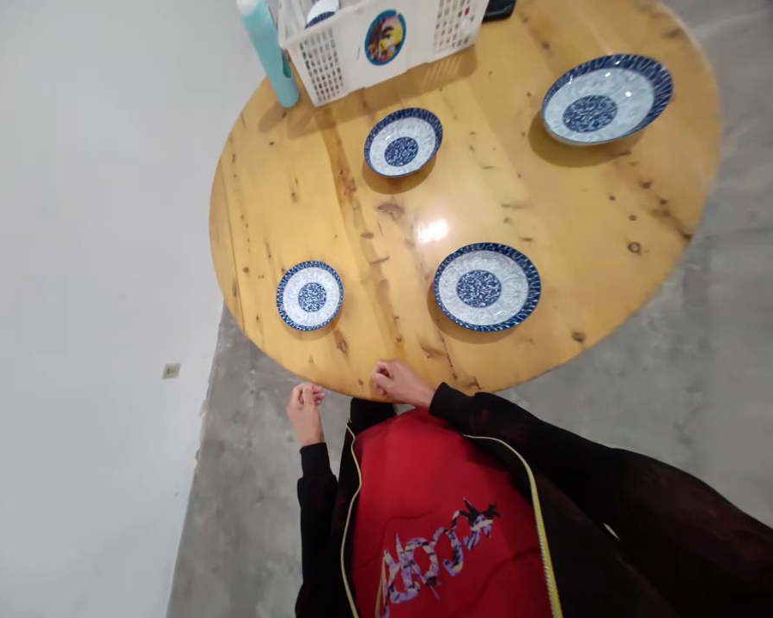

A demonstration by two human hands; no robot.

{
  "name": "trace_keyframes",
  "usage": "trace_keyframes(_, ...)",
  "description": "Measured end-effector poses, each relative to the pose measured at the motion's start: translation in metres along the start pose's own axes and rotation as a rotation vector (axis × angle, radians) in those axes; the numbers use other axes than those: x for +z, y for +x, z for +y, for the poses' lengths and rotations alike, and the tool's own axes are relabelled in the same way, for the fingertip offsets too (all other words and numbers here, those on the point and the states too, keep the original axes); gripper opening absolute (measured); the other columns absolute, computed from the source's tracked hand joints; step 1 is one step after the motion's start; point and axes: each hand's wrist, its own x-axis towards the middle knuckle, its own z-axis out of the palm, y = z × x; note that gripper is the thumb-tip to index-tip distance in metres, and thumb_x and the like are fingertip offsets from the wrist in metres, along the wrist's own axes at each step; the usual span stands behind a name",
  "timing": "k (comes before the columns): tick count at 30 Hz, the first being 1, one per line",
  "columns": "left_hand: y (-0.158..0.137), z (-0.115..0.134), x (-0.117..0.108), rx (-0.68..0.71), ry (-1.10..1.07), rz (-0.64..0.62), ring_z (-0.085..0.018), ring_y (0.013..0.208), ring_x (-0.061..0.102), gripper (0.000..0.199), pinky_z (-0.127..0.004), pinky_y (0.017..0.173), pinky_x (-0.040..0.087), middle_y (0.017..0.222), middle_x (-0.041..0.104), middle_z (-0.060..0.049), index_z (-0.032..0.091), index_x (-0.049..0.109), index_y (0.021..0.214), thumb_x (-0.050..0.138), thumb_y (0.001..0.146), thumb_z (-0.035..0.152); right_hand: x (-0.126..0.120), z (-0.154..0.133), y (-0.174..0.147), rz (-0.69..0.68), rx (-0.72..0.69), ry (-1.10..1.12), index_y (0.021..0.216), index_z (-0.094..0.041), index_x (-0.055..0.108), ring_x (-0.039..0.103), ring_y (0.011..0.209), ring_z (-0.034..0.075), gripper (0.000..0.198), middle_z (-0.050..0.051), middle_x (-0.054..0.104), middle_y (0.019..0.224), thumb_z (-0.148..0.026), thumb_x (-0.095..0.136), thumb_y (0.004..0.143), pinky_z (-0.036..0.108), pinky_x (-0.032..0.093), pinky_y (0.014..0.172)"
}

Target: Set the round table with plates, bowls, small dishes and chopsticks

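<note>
Red cloth with a printed pattern (pixel 438 524), framed by black sleeves, fills the bottom of the view, closest to the camera. Just above it the right hand (pixel 396 383) rests on the near edge of the round wooden tabletop (pixel 554 215), fingers curled under and pressed together, holding nothing. The left hand (pixel 305 410) hangs just off the near edge, over the concrete floor (pixel 715 412), fingers loosely curled in toward the palm, also holding nothing; it does not touch the tabletop.

Four blue-and-white patterned plates lie flat on the tabletop, all well apart from each other. A small plate (pixel 310 295) sits near the near-left edge and is the one closest to the left hand. A larger plate (pixel 487 286) lies toward the near edge, a little right of the right hand and closest to it. Another small plate (pixel 403 142) lies farther in, toward the far side, just in front of a white slotted basket (pixel 374 47) at the far edge. The biggest plate (pixel 606 98) sits near the far-right edge.

A teal bottle (pixel 270 51) stands tilted in view at the far-left edge, touching or just beside the basket's left corner. The basket carries a round coloured sticker on its front wall. A white wall (pixel 83 257) runs along the left.
</note>
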Motion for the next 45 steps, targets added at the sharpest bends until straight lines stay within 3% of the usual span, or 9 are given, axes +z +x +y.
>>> trace_keyframes(2,0.008,0.000,-0.002,-0.001,-0.045,0.017,-0.013,0.061,0.067,0.021,-0.023,0.061,0.051,0.073,0.071,-0.003,0.016,0.062,0.082,0.053,0.090,0.034,0.004,-0.001,0.008,0.018,0.007,0.007,0.066,-0.019,0.053,0.061,0.054,0.014,0.015,0.000,0.064,0.056,-0.012,0.050,0.079,0.022,0.040,0.054)
trace_keyframes(5,0.025,0.000,-0.008,0.056,-0.084,0.012,-0.013,0.059,0.066,0.020,-0.023,0.059,0.050,0.071,0.071,-0.002,0.017,0.062,0.080,0.054,0.084,0.035,0.013,-0.004,0.020,0.061,0.006,0.014,0.067,-0.019,0.053,0.062,0.056,0.014,0.015,0.001,0.065,0.059,-0.012,0.049,0.079,0.022,0.042,0.055)
trace_keyframes(9,0.056,-0.007,-0.035,0.102,-0.057,-0.041,-0.014,0.059,0.066,0.020,-0.024,0.060,0.051,0.070,0.069,-0.002,0.018,0.062,0.078,0.055,0.082,0.036,0.030,-0.016,0.043,0.152,0.032,0.124,0.069,-0.019,0.054,0.065,0.057,0.014,0.017,0.005,0.069,0.069,-0.017,0.047,0.084,0.022,0.046,0.053)
trace_keyframes(14,0.119,-0.007,-0.084,0.181,-0.004,-0.113,-0.015,0.061,0.068,0.022,-0.026,0.063,0.052,0.073,0.071,-0.003,0.019,0.062,0.080,0.054,0.084,0.039,0.047,-0.043,0.084,0.490,0.078,0.375,0.076,-0.017,0.060,0.066,0.057,0.014,0.012,0.008,0.070,0.075,-0.021,0.054,0.086,0.022,0.050,0.052)
trace_keyframes(18,0.174,0.011,-0.100,0.286,0.045,-0.317,-0.016,0.065,0.069,0.020,-0.026,0.067,0.052,0.075,0.071,-0.003,0.021,0.060,0.078,0.051,0.087,0.036,0.062,-0.066,0.113,0.721,0.050,0.432,0.079,-0.015,0.061,0.064,0.054,0.013,0.011,0.007,0.069,0.072,-0.024,0.060,0.085,0.020,0.049,0.046)
trace_keyframes(24,0.229,0.047,-0.063,0.384,0.211,-0.598,-0.016,0.072,0.071,0.019,-0.026,0.073,0.051,0.081,0.073,-0.004,0.021,0.059,0.076,0.049,0.090,0.029,0.083,-0.091,0.139,0.928,0.121,0.397,0.070,-0.017,0.057,0.059,0.047,0.011,0.014,0.002,0.063,0.058,-0.019,0.060,0.083,0.019,0.049,0.043)
trace_keyframes(32,0.258,0.078,0.005,0.477,0.318,-0.700,-0.020,0.084,0.070,0.023,-0.027,0.080,0.049,0.080,0.073,-0.005,0.021,0.065,0.082,0.052,0.093,0.037,0.085,-0.093,0.144,0.968,0.183,0.367,0.073,-0.017,0.059,0.062,0.055,0.014,0.015,0.006,0.066,0.065,-0.016,0.054,0.087,0.023,0.052,0.052)
trace_keyframes(39,0.278,0.110,0.011,0.653,0.334,-0.787,-0.017,0.061,0.061,0.029,-0.025,0.063,0.041,0.055,0.063,0.000,0.022,0.056,0.059,0.053,0.087,0.028,0.086,-0.097,0.143,0.942,0.188,0.365,0.065,-0.019,0.057,0.061,0.053,0.018,0.020,0.006,0.064,0.058,-0.017,0.051,0.084,0.029,0.051,0.054)
trace_keyframes(45,0.301,0.123,0.023,0.641,0.384,-0.859,-0.018,0.059,0.064,0.023,-0.026,0.063,0.044,0.052,0.064,0.001,0.024,0.060,0.065,0.054,0.085,0.031,0.083,-0.097,0.152,0.967,0.165,0.347,0.065,-0.021,0.059,0.062,0.054,0.018,0.020,0.001,0.063,0.053,-0.020,0.049,0.082,0.026,0.050,0.058)
